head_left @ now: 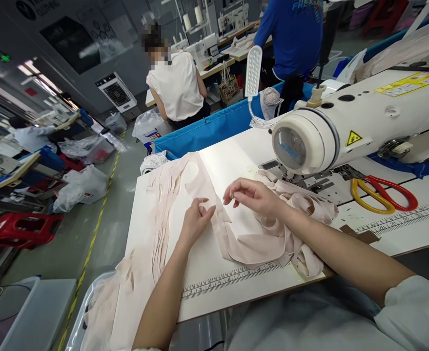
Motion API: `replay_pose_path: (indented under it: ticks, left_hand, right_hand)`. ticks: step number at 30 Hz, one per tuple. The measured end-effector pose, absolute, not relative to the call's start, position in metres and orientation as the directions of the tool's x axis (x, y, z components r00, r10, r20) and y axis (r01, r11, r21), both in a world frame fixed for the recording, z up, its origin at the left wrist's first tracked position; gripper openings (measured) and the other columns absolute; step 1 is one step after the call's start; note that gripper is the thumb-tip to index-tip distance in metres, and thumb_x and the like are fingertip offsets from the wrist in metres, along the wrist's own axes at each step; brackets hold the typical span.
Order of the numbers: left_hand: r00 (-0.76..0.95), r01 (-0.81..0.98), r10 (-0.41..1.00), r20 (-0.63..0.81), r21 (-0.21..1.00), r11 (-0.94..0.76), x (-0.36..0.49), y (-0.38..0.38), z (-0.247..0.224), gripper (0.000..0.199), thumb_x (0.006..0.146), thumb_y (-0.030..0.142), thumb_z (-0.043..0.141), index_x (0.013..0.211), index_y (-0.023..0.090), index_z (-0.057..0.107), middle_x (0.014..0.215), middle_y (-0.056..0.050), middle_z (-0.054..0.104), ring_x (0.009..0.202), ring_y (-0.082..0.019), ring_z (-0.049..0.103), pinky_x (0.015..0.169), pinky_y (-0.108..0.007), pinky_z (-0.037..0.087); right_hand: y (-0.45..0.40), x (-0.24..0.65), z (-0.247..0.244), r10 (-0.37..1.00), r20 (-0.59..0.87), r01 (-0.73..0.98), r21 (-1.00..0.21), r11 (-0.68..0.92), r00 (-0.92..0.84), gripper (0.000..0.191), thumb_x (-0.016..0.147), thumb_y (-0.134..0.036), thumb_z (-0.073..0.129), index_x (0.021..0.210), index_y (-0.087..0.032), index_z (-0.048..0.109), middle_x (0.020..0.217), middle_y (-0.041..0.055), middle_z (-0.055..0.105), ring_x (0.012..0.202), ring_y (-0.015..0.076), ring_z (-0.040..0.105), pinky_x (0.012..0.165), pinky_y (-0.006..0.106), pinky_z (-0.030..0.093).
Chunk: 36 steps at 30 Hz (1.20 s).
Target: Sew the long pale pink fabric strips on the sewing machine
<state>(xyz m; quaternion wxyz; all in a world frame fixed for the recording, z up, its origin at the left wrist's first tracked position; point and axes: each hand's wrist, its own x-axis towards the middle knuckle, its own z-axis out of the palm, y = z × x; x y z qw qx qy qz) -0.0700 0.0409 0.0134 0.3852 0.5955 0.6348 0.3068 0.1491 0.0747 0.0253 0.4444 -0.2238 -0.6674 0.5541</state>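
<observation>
My left hand (195, 220) is raised over the white table, thumb and forefinger apart, with nothing visible between them. Close by on its right, my right hand (253, 196) has its fingers curled in toward the thumb; whether something small is pinched there I cannot make out. Beneath and between both hands lies a pale pink fabric piece (219, 229). A loose heap of the same fabric (305, 207) bunches under my right wrist, beside the sewing machine (305, 139). Left of my left hand, layered pale pink fabric strips (163, 214) run along the table.
Scissors (375, 195) with red and yellow handles lie right of the machine. A printed ruler (229, 282) follows the table's front edge. An LED lamp (253, 73) stands behind. A blue cloth trough (207, 129) borders the far side; two co-workers sit beyond. A plastic bin (90, 292) stands lower left.
</observation>
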Motion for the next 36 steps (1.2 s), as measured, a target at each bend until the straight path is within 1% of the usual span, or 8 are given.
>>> replay_pose_path:
  ticks: [2,5,8,14,19,26,32,36]
  left_hand:
    - [0.06,0.539,0.998,-0.015,0.842,-0.019,-0.066,0.04,0.021,0.038,0.08,0.042,0.063,0.111,0.021,0.056,0.057,0.01,0.04,0.055,-0.01,0.04,0.058,-0.023,0.033]
    - [0.266,0.528,0.963,0.055,0.827,-0.193,-0.058,0.041,0.03,0.021,0.079,0.041,0.063,0.078,0.02,0.06,0.06,0.005,0.049,0.058,-0.011,0.044,0.059,-0.024,0.035]
    - [0.268,0.514,0.961,0.068,0.833,-0.203,-0.056,0.044,0.041,0.036,0.086,0.047,0.054,0.064,0.019,0.055,0.061,0.002,0.055,0.058,-0.011,0.047,0.058,-0.025,0.036]
    - [0.211,0.464,0.975,0.076,0.87,-0.168,-0.064,0.036,0.074,0.049,0.094,0.058,0.04,0.07,0.018,0.058,0.059,0.0,0.059,0.044,-0.008,0.042,0.046,-0.024,0.036]
    - [0.105,0.41,0.952,0.287,0.86,-0.304,-0.069,0.036,0.103,0.044,0.093,0.052,0.047,0.068,0.019,0.061,0.065,-0.007,0.067,0.05,-0.015,0.059,0.043,-0.028,0.041]
    - [-0.428,0.654,0.432,0.794,0.602,-0.458,-0.18,0.042,0.172,0.035,0.09,0.05,0.05,0.076,0.018,0.053,0.099,-0.009,0.073,0.098,-0.022,0.069,0.085,-0.041,0.055]
    - [-0.291,0.872,0.375,0.88,0.405,-0.273,-0.197,-0.017,0.199,0.041,0.09,0.055,0.049,0.073,0.019,0.061,0.091,-0.005,0.075,0.093,-0.024,0.071,0.085,-0.044,0.058]
    - [-0.276,0.881,0.25,0.928,0.348,-0.321,-0.165,-0.041,0.217,0.041,0.088,0.057,0.049,0.074,0.02,0.059,0.099,-0.004,0.074,0.099,-0.025,0.07,0.09,-0.047,0.056]
  right_hand:
    - [0.065,0.146,0.032,0.734,0.372,-0.192,-0.927,0.321,-0.568,0.015,0.094,-0.03,0.051,0.092,-0.018,0.059,0.092,0.005,0.066,0.088,0.0153,0.065,0.077,0.031,0.054]
    - [0.055,0.143,0.039,0.625,0.478,-0.239,-0.87,0.43,-0.617,0.014,0.093,-0.028,0.052,0.091,-0.018,0.06,0.091,0.0051,0.065,0.088,0.0152,0.063,0.081,0.032,0.053]
    - [0.055,0.141,0.033,0.698,0.473,-0.222,-0.878,0.424,-0.538,0.016,0.094,-0.031,0.049,0.092,-0.019,0.059,0.092,0.0053,0.065,0.085,0.0154,0.064,0.08,0.033,0.053]
    - [0.064,0.109,0.0,0.912,0.137,0.289,-0.921,0.261,-0.387,0.053,0.075,-0.046,0.071,0.116,-0.019,0.053,0.121,0.0131,0.06,0.102,0.0244,0.061,0.084,0.038,0.05]
    - [0.057,0.089,0.009,0.845,0.152,0.26,-0.911,0.322,-0.513,0.023,0.093,-0.027,0.041,0.102,-0.018,0.06,0.081,0.0025,0.068,0.076,0.0173,0.061,0.072,0.029,0.044]
    - [0.048,0.125,0.01,0.765,-0.004,0.575,-0.662,0.481,-0.644,0.023,0.086,-0.015,0.04,0.08,-0.02,0.062,0.079,0.0036,0.069,0.071,0.0182,0.059,0.063,0.029,0.036]
    - [0.074,0.078,0.018,0.83,0.121,0.601,-0.635,0.486,-0.544,0.036,0.092,-0.034,0.048,0.121,-0.014,0.053,0.127,0.016,0.057,0.11,0.0267,0.058,0.086,0.035,0.046]
    - [0.1,0.022,0.019,0.842,0.072,0.654,-0.595,0.467,-0.535,0.048,0.085,-0.036,0.06,0.125,-0.013,0.048,0.13,0.0226,0.054,0.114,0.0339,0.055,0.081,0.039,0.049]
